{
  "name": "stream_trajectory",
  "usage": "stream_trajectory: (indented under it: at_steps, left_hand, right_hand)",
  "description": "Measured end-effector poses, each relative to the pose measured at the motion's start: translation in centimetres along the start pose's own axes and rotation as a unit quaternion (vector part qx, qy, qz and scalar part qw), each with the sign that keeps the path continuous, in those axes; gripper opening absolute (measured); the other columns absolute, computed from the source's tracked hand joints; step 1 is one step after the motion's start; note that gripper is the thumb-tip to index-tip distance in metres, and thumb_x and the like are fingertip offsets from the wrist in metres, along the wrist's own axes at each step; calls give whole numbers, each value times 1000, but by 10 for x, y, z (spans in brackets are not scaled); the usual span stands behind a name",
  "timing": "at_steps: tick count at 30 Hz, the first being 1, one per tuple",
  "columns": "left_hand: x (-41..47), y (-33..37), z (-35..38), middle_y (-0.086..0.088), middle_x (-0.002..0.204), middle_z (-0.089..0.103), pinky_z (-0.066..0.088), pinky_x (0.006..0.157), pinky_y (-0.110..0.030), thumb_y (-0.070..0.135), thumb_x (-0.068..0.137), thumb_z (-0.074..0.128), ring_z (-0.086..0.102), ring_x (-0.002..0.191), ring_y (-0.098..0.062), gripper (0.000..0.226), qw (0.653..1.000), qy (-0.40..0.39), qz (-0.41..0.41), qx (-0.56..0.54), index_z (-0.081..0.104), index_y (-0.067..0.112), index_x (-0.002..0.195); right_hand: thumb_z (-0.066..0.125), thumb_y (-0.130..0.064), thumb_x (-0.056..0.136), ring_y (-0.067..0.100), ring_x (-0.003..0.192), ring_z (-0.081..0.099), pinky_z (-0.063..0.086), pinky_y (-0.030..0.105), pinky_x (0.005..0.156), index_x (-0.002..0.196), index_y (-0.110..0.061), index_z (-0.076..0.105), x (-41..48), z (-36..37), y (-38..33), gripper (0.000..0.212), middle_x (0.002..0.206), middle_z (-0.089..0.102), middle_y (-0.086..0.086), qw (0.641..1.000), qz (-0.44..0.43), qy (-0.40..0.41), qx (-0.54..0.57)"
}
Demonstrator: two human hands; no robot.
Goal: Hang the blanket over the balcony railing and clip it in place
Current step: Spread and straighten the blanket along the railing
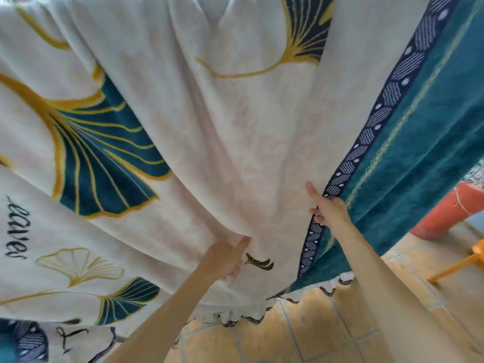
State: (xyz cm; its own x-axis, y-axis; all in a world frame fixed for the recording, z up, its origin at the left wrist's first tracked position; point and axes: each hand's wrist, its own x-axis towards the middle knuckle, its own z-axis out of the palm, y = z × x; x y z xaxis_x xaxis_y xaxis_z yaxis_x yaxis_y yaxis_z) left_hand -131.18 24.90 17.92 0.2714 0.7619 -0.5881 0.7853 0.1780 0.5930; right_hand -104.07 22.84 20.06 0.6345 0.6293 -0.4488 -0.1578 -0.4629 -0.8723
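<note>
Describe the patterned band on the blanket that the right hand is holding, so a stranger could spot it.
The big cream blanket with ginkgo leaves fills the view. Along its right side, where the right hand grips it, a narrow navy band runs diagonally. Unlike the teal border beside it, it carries white striped hexagons and dots.

Tan tiled floor [327, 336]: coral-red cylinder [442, 216], yellow leg [455, 265] standing on it.
</note>
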Motion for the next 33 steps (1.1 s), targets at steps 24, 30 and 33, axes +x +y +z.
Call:
stream_trajectory:
  at_steps: [24, 30, 33]
  left_hand:
    - [11, -8, -5, -17, 111, 64, 46, 72, -32, 31, 106, 27, 64, 99, -30, 43, 967, 137, 37, 212, 49, 5, 134]
    - [20, -61, 30, -6, 85, 52, 47, 88, -35, 36, 105, 29, 56, 90, -24, 47, 974, 60, -44, 215, 56, 2, 122]
    - [18, -88, 56, -16, 130, 55, 46, 96, -37, 26, 106, 34, 55, 118, -31, 42, 973, 5, -67, 222, 42, 8, 142]
  right_hand:
    - [48, -54, 94, 20, 75, 64, 52, 32, 69, 97, -15, 67, -76, 124, -4, 43, 80, 64, -3, 873, -271, -253, -318]
    - [47, -49, 96, 17, 71, 53, 36, 26, 64, 88, -17, 62, -71, 131, 74, 36, 66, 51, -7, 872, -173, -268, -371]
    - [51, -50, 93, 22, 78, 61, 35, 25, 60, 91, -17, 62, -70, 139, 118, 35, 70, 56, -4, 871, -100, -271, -396]
